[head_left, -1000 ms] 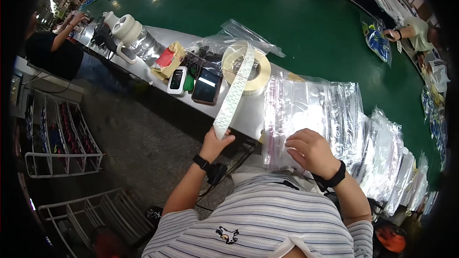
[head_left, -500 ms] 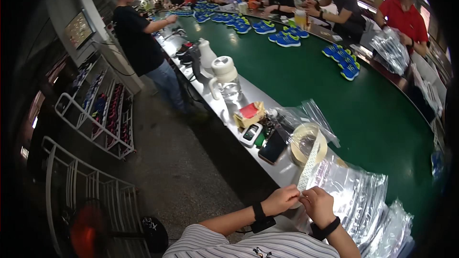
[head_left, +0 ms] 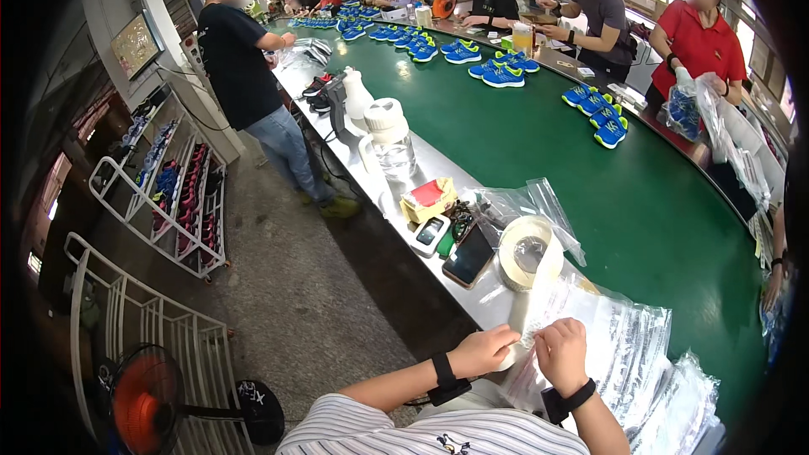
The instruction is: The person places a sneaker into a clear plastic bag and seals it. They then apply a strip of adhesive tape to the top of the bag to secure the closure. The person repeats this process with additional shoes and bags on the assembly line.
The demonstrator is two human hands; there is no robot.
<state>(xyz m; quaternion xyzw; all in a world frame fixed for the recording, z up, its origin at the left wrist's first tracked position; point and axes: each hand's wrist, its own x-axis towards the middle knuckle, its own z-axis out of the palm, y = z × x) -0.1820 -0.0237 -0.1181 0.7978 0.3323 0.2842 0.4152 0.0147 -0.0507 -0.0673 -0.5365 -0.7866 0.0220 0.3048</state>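
A roll of pale label tape (head_left: 508, 268) stands on the metal ledge, with its strip running down toward my hands. My left hand (head_left: 484, 351) is closed on the loose end of that strip, and a bit of white hangs below its fingers. Just to its right, my right hand (head_left: 563, 354) is pinched close to the strip; whatever lies between its fingertips is too small to make out. Clear plastic bags (head_left: 619, 329) lie in an overlapping stack under and beside my right hand, with more crumpled clear bags (head_left: 678, 404) nearer me.
Along the ledge are a phone (head_left: 468, 255), a white device (head_left: 431, 234), a yellow-red box (head_left: 427, 199) and a water jug (head_left: 391, 139). Blue shoes (head_left: 504, 74) sit on the green belt (head_left: 472, 143). Co-workers line the far side. A fan (head_left: 145, 400) and racks (head_left: 160, 194) stand left.
My hands have moved slightly apart, and the strip between roll and hands hangs slacker and bowed. Across the belt, the person in red now holds a blue shoe at a clear bag.
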